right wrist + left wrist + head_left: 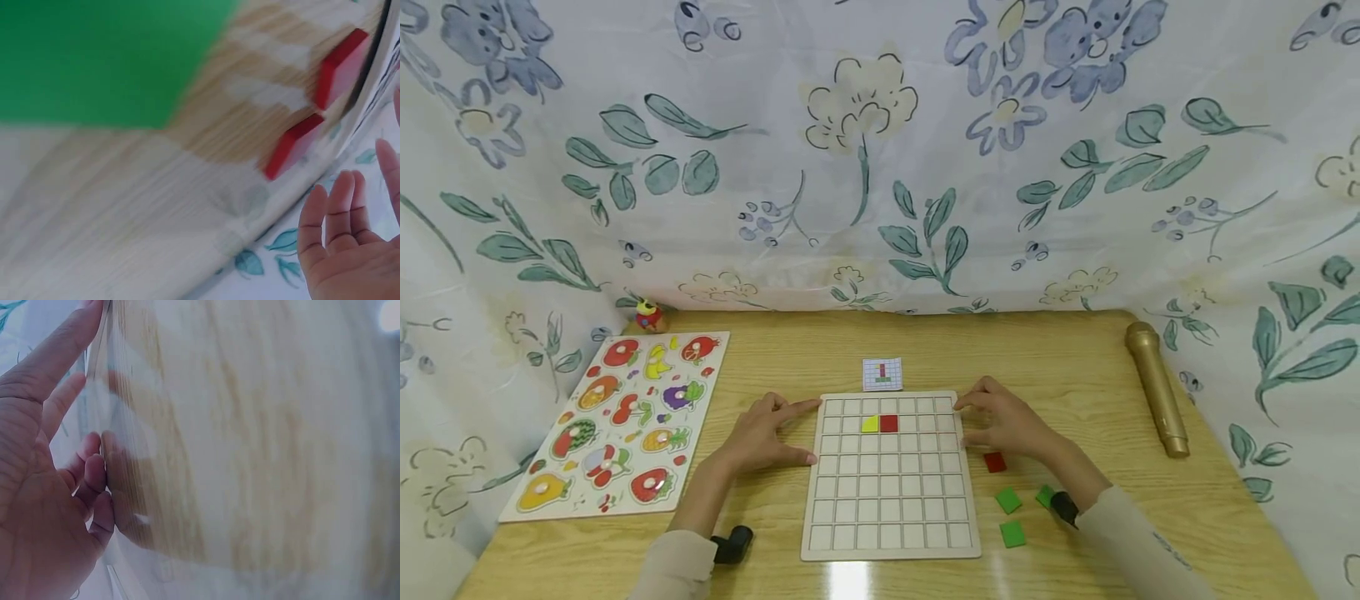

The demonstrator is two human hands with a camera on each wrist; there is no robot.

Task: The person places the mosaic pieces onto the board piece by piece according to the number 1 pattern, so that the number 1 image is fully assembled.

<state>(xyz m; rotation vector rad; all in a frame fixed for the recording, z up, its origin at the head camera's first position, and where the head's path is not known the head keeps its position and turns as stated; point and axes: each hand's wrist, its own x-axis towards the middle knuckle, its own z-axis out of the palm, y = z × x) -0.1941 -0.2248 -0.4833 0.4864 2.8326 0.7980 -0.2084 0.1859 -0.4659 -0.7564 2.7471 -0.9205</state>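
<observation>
Tabletop grid board (pixel 891 492), two tiles (pixel 880 423)

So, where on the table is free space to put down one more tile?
Bare wood lies between the grid board and the gold microphone, and behind the small card. It is crowded by the right hand, where red and green tiles lie.

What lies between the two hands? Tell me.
The grid board, in the head view: left hand touches its left edge, right hand its right.
</observation>
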